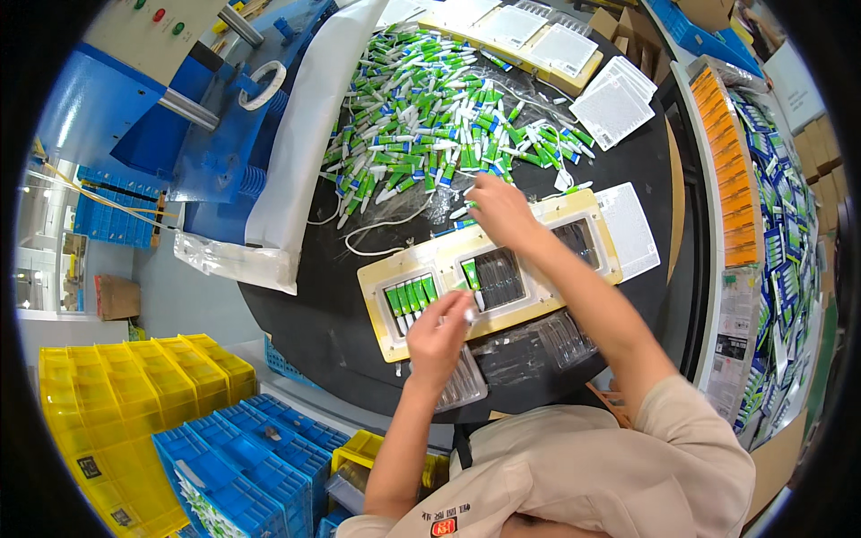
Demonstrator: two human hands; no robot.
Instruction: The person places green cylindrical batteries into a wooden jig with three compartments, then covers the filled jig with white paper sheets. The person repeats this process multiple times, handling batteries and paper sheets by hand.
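Observation:
A cream-coloured frame (502, 316) with several windows lies across the black round table. Its left window holds a row of small green-and-white tubes (413, 294); the middle one has a tube (472, 274) at its left side and bare clear slots. Over the front rim between these windows, my left hand (437, 342) is closed in a pinch, a blurred whitish end of a small tube at its fingertips. My right hand (502, 212) is above the frame's far edge, beside the loose tubes, fingers curled together; what they hold is hidden.
A large pile of tubes (430, 117) covers the far table. White printed cards (613, 103) lie at the right, and clear blister trays (567, 341) at the near edge. A blue machine (215, 134) stands left, with yellow crates (117, 421) and blue crates (242, 466) below it.

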